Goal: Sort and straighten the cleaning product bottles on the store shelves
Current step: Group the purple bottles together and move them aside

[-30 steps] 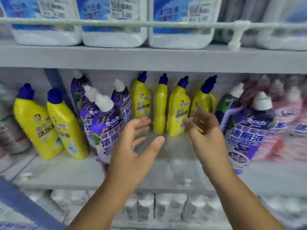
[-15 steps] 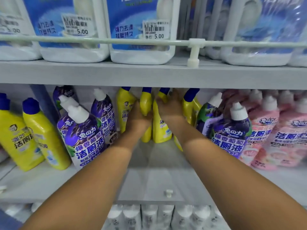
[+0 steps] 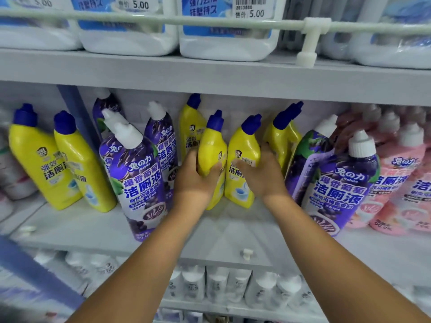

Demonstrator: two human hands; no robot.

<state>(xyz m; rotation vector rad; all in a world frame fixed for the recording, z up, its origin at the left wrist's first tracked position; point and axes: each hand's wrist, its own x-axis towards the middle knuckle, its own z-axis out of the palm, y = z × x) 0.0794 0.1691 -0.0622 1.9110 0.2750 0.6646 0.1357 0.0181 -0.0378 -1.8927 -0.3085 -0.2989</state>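
Deep on the middle shelf (image 3: 224,231), my left hand (image 3: 194,180) grips a yellow blue-capped bottle (image 3: 212,145) and my right hand (image 3: 263,176) grips the yellow bottle beside it (image 3: 245,150). Both bottles stand close together, caps leaning right. Two more yellow bottles stand behind them, one at the left (image 3: 190,124) and one tilted at the right (image 3: 283,134). Purple bottles (image 3: 137,173) stand to the left and purple bottles (image 3: 345,183) to the right. Two yellow bottles (image 3: 44,164) stand at the far left.
Pink bottles (image 3: 401,178) fill the shelf's right end. White jugs with blue labels (image 3: 224,26) sit on the upper shelf behind a white rail (image 3: 310,22). White bottles (image 3: 210,285) line the shelf below. A blue upright (image 3: 74,117) stands behind the left bottles.
My hands went from open in front of the shelf to reaching into the back row, and now each holds a yellow bottle pulled forward from that row.
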